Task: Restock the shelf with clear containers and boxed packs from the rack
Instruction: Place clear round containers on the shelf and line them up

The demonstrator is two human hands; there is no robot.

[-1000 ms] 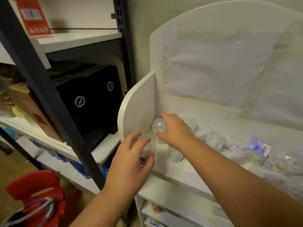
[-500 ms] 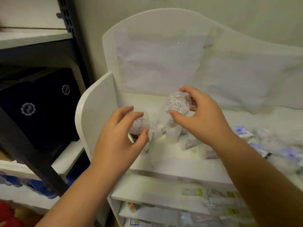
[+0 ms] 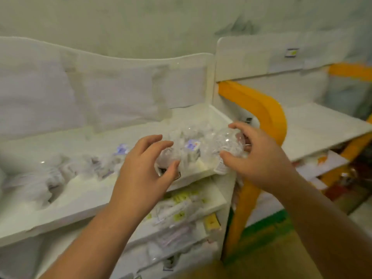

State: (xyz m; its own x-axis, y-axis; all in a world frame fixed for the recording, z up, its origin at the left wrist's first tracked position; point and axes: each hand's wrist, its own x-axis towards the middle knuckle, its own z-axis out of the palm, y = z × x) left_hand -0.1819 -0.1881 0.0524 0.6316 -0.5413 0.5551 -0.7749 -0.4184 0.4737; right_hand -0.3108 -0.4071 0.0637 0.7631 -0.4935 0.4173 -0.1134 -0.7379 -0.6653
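Now one clear container (image 3: 229,144) in each hand, right hand (image 3: 259,158) and left hand (image 3: 141,170).

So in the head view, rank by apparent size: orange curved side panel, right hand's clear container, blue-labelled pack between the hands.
1. Orange curved side panel
2. Clear round container in the right hand
3. Small blue-labelled pack; blurred, so approximate

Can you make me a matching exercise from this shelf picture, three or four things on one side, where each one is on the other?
Things:
1. left hand
2. right hand
3. orange frame
4. yellow-labelled packs

Places:
A. beside the white shelf, to its right
B. on the tier below the top one
C. gripping the smaller clear container
D. gripping the larger clear container

Pairs: 1-C, 2-D, 3-A, 4-B
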